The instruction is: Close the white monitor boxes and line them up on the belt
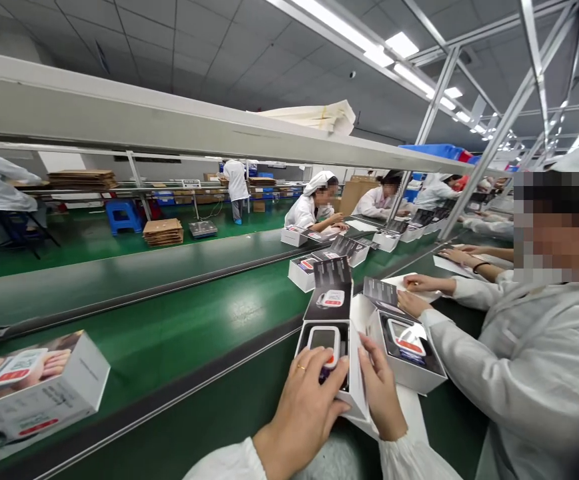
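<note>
An open white product box point(357, 393) with a black printed lid point(330, 288) lies at the near edge of the green table. Inside sits a white device with a dark screen point(323, 338). My left hand point(302, 407), a ring on one finger, rests over the box's near end with the fingertips on the device. My right hand point(380, 387) holds the box's right wall, fingers pointing up along it.
A co-worker's hands point(417, 293) work on a second open box point(409, 353) just to the right. A closed printed box point(29, 393) rides the green conveyor belt point(169, 333) at left. Several more boxes and seated workers line the belt farther back.
</note>
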Available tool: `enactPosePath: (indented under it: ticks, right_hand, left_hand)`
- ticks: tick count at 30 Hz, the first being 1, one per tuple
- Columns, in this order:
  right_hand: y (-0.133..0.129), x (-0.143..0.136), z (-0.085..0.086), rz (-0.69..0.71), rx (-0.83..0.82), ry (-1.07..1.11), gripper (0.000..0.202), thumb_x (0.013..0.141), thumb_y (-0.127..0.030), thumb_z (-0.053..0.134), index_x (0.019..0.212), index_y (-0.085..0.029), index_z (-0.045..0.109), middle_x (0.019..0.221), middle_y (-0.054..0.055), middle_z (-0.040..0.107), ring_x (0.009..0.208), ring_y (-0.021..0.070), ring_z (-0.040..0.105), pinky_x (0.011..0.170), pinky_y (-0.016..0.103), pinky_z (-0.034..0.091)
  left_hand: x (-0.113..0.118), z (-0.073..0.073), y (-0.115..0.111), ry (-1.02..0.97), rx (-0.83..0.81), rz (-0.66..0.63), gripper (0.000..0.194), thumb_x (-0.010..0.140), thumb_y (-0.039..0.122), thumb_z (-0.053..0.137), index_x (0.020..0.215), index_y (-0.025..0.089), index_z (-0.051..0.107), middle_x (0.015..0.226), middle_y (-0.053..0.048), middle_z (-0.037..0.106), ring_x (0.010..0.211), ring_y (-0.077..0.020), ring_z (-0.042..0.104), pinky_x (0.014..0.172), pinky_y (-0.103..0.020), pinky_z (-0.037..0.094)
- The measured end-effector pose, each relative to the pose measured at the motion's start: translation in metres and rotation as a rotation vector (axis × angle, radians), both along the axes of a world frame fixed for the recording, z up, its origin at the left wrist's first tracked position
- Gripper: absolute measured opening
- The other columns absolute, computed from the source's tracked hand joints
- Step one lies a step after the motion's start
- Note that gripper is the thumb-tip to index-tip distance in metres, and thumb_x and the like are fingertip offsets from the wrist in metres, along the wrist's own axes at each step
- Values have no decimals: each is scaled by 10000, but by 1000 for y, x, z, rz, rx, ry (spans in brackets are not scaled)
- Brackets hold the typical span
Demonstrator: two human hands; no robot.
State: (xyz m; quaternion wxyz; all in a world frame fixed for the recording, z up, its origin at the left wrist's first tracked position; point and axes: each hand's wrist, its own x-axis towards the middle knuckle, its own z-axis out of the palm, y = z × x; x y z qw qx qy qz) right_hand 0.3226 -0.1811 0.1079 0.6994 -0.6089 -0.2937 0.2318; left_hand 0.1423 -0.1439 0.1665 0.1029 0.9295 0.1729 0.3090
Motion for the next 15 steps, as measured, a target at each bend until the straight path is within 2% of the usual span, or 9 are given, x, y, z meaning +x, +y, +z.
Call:
enactPosePath:
  ticks: [3, 6, 9, 11, 13, 15]
  right_hand:
    - [-8, -8, -22, 29, -55, -7, 615, 789, -667, 609, 1229, -238, 632, 1339, 62, 602, 1279, 268, 518, 1126, 417, 375]
    - [-20, -11, -30, 63, -111, -19, 618, 805, -685, 583, 1227, -237, 651, 1351, 60, 597, 1313, 261, 486, 1171, 425, 304]
    - [-26, -11, -25, 125, -148, 5, 622, 829, -690, 550, 1242, -235, 644, 1364, 58, 587, 1311, 257, 487, 1150, 429, 328]
    - [-24, -9, -20, 165, -145, 42, 625, 832, -694, 542, 1235, -227, 646, 1351, 63, 597, 1293, 262, 503, 1120, 425, 363]
    - [-17, -5, -15, 193, -134, 92, 614, 819, -691, 563, 1195, -216, 662, 1319, 70, 620, 1261, 271, 530, 1076, 417, 407]
    - [-8, 0, -11, 197, -142, 151, 605, 779, -679, 619, 1156, -209, 673, 1283, 77, 642, 1213, 285, 565, 1019, 414, 452]
  left_hand:
    - [0, -17, -6, 43, 123, -24, 553, 882, 234, 680, 1390, 186, 466, 1321, -175, 558, 1260, -341, 516, 1069, -572, 417]
    - [-3, -28, -13, 59, 245, -55, 386, 975, 239, 542, 1357, 193, 507, 1306, -134, 596, 1258, -303, 534, 1109, -549, 376]
    - [-14, -24, -18, 128, 273, -85, 340, 1017, 210, 451, 1350, 202, 517, 1338, -102, 591, 1292, -278, 514, 1152, -536, 314]
    - [-26, -18, -19, 172, 265, -85, 374, 1014, 183, 442, 1384, 225, 488, 1434, -106, 513, 1367, -292, 429, 1158, -546, 293]
    - [-40, -16, -19, 172, 240, -32, 460, 1001, 175, 460, 1454, 237, 405, 1528, -135, 387, 1433, -320, 309, 1150, -571, 285]
    - [-55, -22, -17, 135, 177, 84, 586, 990, 214, 490, 1530, 208, 262, 1572, -176, 284, 1461, -340, 224, 1144, -587, 283]
